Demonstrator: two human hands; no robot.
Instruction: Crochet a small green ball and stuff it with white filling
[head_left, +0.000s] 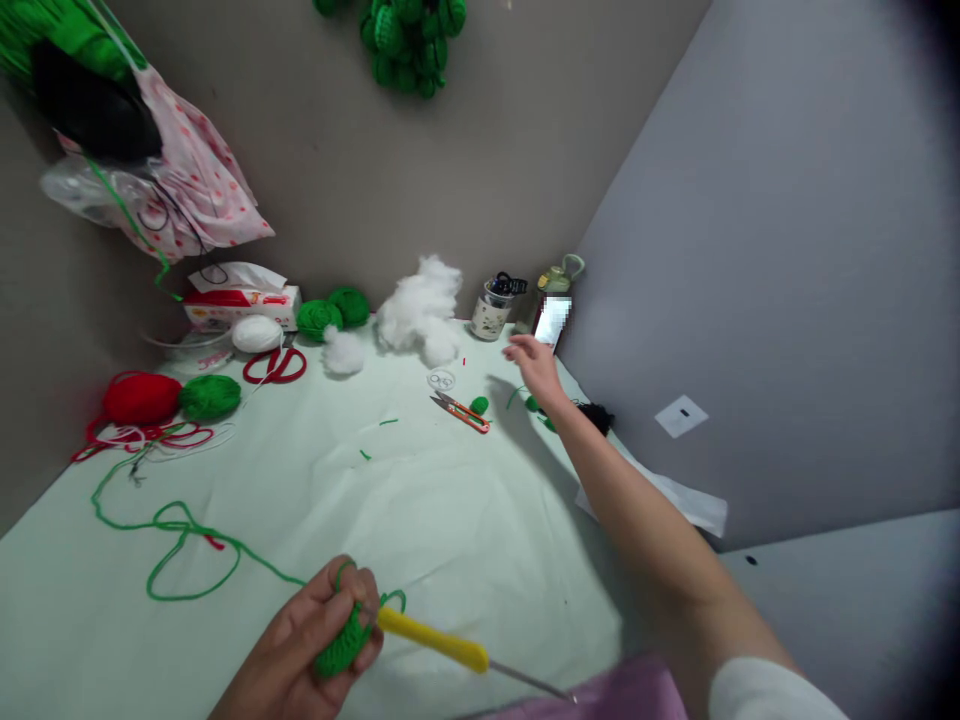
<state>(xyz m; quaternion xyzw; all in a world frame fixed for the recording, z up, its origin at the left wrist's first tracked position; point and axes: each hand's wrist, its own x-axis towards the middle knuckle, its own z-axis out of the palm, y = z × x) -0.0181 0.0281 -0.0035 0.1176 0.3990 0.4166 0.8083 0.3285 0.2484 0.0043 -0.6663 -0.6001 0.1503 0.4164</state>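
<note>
Near the front edge, my left hand (300, 640) is closed around a small green crochet piece (343, 645), with green yarn looped over a finger. A crochet hook with a yellow handle (435, 638) sticks out to the right from that piece; its bare metal end points toward the lower right. My right hand (536, 368) reaches out to the far right, fingers apart, with nothing visible in it. Behind that hand stands a phone with a bright, blurred screen (553, 322). Left of it is a patterned jar (491, 310) holding dark items.
White stuffing (420, 310) lies at the back. Orange thread snips (461, 412), red-handled scissors (275, 366), green yarn balls (319, 320) and a red yarn ball (142, 398) lie around. Loose green yarn (191, 530) trails at left. A tissue box (244, 305) stands against the wall.
</note>
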